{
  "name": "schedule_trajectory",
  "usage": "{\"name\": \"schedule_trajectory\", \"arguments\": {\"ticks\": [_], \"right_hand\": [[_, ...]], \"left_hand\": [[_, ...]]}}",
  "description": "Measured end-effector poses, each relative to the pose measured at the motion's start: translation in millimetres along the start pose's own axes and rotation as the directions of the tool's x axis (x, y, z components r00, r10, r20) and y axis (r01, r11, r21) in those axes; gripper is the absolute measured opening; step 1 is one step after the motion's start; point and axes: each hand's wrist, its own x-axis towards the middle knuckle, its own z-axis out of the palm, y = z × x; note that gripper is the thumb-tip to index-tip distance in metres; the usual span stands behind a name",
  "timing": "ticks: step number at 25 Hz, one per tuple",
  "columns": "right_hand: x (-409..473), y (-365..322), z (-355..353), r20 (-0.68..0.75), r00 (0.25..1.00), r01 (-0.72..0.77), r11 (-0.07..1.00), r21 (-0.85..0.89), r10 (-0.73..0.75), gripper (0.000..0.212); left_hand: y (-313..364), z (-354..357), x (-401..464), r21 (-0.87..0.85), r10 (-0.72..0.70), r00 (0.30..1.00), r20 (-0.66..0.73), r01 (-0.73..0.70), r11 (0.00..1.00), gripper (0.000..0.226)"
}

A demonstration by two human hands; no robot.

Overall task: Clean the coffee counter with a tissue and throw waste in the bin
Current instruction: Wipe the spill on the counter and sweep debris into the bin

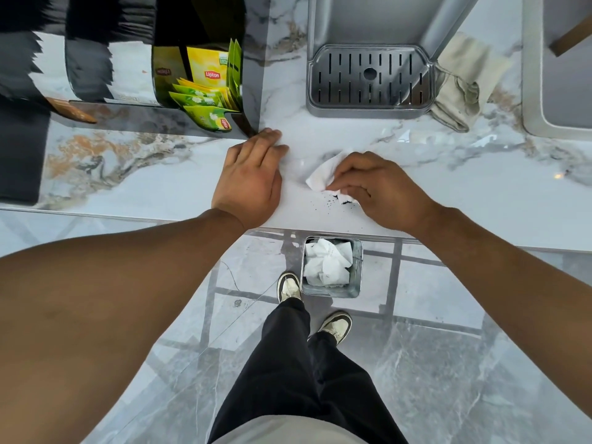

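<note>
A white tissue point(321, 177) lies crumpled on the marble counter point(160, 184), and my right hand point(381, 187) presses on it with fingers closed over its near part. Dark coffee grounds point(333, 200) are scattered on the counter beside the tissue, close to the front edge. My left hand point(253, 174) rests flat on the counter to the left of the tissue, fingers together, holding nothing. On the floor below the counter edge stands a small square metal bin point(357, 270) with used white tissues point(326, 262) inside.
A coffee machine's grey drip tray point(368, 80) sits at the back. A beige cloth point(461, 88) lies to its right, next to a sink point(557, 116). A tea-bag holder point(205, 91) stands back left. My feet are beside the bin.
</note>
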Motion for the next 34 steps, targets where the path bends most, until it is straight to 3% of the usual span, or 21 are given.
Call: {"name": "schedule_trajectory", "arguments": {"ticks": [4, 7, 13, 17, 21, 24, 29, 34], "right_hand": [[23.5, 8.9, -15.4, 0.033, 0.998, -0.047, 0.997, 0.065, 0.045, 0.021], [53.3, 10.4, -14.8, 0.039, 0.999, -0.030, 0.999, 0.012, 0.030, 0.036], [65.5, -3.1, -2.3, 0.335, 0.930, 0.151, 0.988, 0.019, -0.149, 0.052], [60.4, 5.2, -25.4, 0.535, 0.836, 0.171, 0.984, -0.049, -0.119, 0.052], [80.1, 4.4, -32.3, 0.376, 0.919, 0.133, 0.991, -0.015, -0.118, 0.052], [88.0, -10.9, -12.3, 0.350, 0.923, 0.177, 0.984, -0.017, -0.160, 0.053], [65.0, -17.9, 4.2, 0.482, 0.830, 0.295, 0.954, 0.045, -0.280, 0.059], [66.4, -18.3, -13.2, 0.655, 0.723, 0.306, 0.952, -0.018, -0.220, 0.055]], "left_hand": [[0.6, -1.0, -0.4, 0.016, -0.008, 1.000, 0.013, 0.008, 1.000, 0.038], [2.0, -1.2, 0.0, 0.013, -0.005, 1.000, 0.012, 0.005, 1.000, 0.037], [2.9, -3.8, 0.9, 0.026, -0.024, 0.999, 0.030, 0.023, 0.999, 0.038], [3.4, -3.7, 0.7, 0.019, -0.022, 0.999, 0.030, 0.022, 1.000, 0.040], [3.6, -3.8, 1.2, 0.047, -0.030, 0.998, 0.048, 0.028, 0.999, 0.039], [1.7, -1.4, 0.7, 0.050, -0.029, 0.997, 0.067, 0.026, 0.998, 0.041], [1.2, -2.6, 0.8, 0.032, -0.023, 0.997, 0.068, 0.021, 0.999, 0.044], [3.7, -3.1, 0.5, 0.036, -0.024, 0.999, 0.049, 0.023, 0.999, 0.040]]}}
